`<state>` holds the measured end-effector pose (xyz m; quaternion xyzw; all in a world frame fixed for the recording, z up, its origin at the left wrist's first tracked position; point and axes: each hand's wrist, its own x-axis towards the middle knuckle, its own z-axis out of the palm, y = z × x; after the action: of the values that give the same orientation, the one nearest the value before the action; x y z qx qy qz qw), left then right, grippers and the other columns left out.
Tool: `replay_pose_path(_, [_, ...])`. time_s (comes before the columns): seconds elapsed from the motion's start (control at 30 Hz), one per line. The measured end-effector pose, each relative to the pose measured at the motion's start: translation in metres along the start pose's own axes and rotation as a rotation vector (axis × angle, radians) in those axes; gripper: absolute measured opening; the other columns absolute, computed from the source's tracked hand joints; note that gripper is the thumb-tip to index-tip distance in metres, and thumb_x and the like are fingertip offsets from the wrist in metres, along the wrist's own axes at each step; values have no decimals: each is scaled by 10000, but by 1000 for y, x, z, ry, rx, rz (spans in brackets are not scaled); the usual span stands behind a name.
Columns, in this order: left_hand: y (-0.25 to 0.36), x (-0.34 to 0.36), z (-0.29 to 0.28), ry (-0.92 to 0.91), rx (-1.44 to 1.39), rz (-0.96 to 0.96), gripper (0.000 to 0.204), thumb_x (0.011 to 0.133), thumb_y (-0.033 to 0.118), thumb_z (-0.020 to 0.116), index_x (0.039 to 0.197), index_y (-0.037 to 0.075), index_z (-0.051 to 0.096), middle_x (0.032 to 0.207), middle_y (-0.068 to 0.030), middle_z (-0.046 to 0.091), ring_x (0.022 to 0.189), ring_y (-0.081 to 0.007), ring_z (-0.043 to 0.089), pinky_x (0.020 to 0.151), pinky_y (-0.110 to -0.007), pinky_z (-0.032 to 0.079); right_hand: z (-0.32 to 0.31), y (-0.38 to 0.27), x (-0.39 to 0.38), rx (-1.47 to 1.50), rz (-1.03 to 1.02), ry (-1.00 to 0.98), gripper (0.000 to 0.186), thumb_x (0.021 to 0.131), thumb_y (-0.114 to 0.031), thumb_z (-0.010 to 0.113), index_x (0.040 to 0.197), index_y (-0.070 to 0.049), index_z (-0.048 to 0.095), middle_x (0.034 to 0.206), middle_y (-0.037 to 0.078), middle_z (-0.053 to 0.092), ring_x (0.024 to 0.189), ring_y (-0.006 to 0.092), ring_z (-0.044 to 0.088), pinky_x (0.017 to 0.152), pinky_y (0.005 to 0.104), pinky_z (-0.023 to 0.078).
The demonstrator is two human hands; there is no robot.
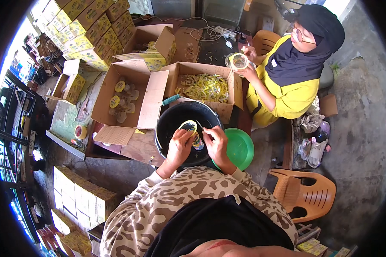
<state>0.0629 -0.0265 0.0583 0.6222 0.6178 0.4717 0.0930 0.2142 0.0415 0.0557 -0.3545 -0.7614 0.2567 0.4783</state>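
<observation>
Both hands are up in front of the chest, elbows out wide and bent, patterned sleeves (148, 188) running in from the lower edge and the wrists angled in toward each other. They're right over the black bucket (169, 120), close together but not touching as far as I can see.

Left hand (180, 144) is curled around a clear cup (196, 138) with a yellow rim, knuckles up, fingers closed on it near the rim. Cup's tilted, held above the bucket's opening. Right hand (216, 143) is just beside it, thumb and fingertips bunched in a pinch on some thin pale thing (199, 124), too small to tell what.

Green basin (240, 150) sits just right of the bucket, next to the right wrist. Past the bucket there's an open box (218, 109) of yellow strips on the table, and a co-worker (289, 98) in yellow beyond it holding a similar cup (239, 62).
</observation>
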Motion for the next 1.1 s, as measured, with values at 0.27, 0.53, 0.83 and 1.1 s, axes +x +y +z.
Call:
replay_pose_path(0.27, [3, -1, 0, -104, -22, -58, 155, 822, -13, 697, 975, 1, 711, 885, -146, 668, 843, -348, 623, 755, -418, 521, -1, -4, -3, -112, -77, -63, 204, 795, 38, 751, 976, -30, 686, 787, 101, 557, 703, 281, 607, 600, 397, 486])
replay_pose_path(0.53, [4, 1, -2, -64, -26, -29, 199, 803, -54, 702, 992, -5, 741, 969, -128, 709, 970, -312, 638, 855, -388, 538, -1, 16, 8, 119, 127, 8, 121, 847, 9, 751, 944, -14, 683, 767, 114, 591, 632, 256, 619, 557, 352, 479])
replay_pose_path(0.83, [-2, 1, -3, -102, -51, -32, 198, 791, -64, 685, 976, -12, 729, 965, -131, 702, 962, -321, 632, 850, -403, 533, -8, -4, 2, -100, -77, -60, 202, 799, 45, 742, 980, -24, 681, 801, 104, 583, 688, 274, 622, 597, 390, 497])
replay_pose_path(1.1, [8, 3, -2, -59, -124, 18, 159, 788, -56, 702, 941, -12, 707, 917, -146, 697, 872, -342, 635, 800, -416, 526, 4, 7, 9, -24, 8, -42, 125, 828, 29, 737, 926, -15, 673, 777, 113, 579, 681, 288, 617, 595, 388, 485])
